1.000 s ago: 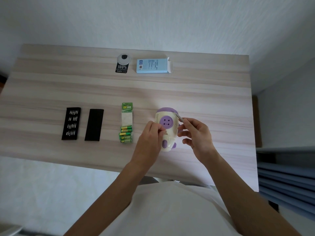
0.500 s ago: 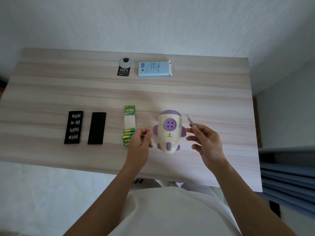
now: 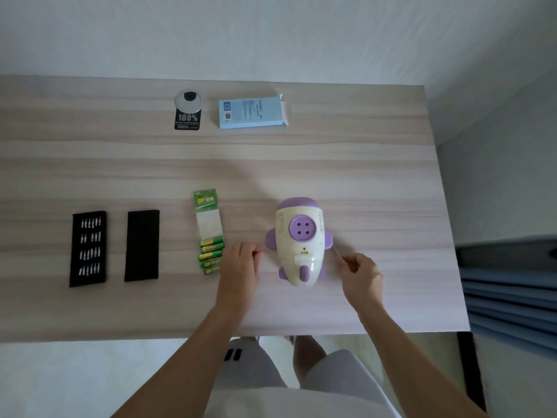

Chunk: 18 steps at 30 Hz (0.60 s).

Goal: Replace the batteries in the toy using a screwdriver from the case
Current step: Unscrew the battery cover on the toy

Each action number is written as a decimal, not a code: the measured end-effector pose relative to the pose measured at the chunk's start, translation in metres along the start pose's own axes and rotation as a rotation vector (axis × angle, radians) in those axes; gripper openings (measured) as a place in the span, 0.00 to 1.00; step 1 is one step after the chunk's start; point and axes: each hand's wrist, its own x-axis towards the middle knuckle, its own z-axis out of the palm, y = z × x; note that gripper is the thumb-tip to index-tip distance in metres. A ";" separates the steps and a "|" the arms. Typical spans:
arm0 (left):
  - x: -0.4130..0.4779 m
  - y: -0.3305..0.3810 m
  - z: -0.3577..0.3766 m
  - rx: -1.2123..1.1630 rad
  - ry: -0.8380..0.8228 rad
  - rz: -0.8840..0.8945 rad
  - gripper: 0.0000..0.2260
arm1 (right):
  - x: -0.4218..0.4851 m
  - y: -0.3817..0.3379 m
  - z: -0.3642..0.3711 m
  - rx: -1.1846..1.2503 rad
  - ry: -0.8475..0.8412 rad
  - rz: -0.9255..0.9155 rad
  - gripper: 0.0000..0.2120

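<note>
Looks early on: toy (image 3: 300, 241) hatch seemingly shut, batteries (image 3: 211, 256) still packed at its left, right hand (image 3: 360, 274) pinching the screwdriver (image 3: 335, 251), left hand (image 3: 241, 263) fingertips pinched together, on what I can't tell.

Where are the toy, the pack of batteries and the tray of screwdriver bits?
toy (image 3: 302, 236): head view, on its cream body beside the purple button.
pack of batteries (image 3: 211, 245): head view, on a green battery.
tray of screwdriver bits (image 3: 88, 248): head view, on the black middle.

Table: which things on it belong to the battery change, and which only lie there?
For the job: toy; battery pack; bit case; case lid; screwdriver in the right hand.

Lying about: blue box; round silver item on black card.
</note>
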 end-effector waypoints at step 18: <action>0.004 -0.010 -0.008 0.044 -0.029 0.028 0.11 | 0.000 -0.009 0.006 -0.199 0.038 -0.051 0.14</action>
